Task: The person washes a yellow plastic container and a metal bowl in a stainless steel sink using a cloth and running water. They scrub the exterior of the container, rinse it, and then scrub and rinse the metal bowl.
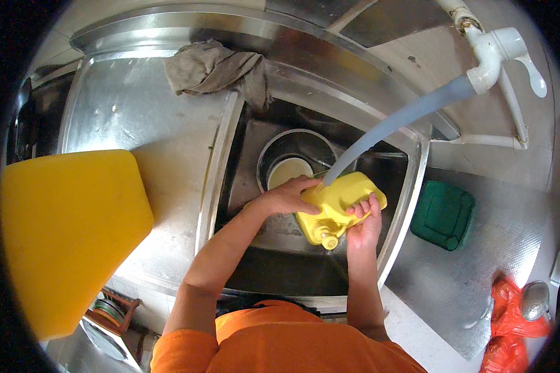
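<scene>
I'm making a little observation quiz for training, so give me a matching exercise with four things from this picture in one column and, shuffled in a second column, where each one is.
Things
1. yellow jug
2. striped cloth
3. grey hose
4. green plastic item

Places
A. fitted to the white tap
B. on the metal surface to the right of the sink
C. touched by both the left hand and the right hand
D. at the back of the counter, one end hanging toward the sink

Pairs: 1-C, 2-D, 3-A, 4-B
</scene>
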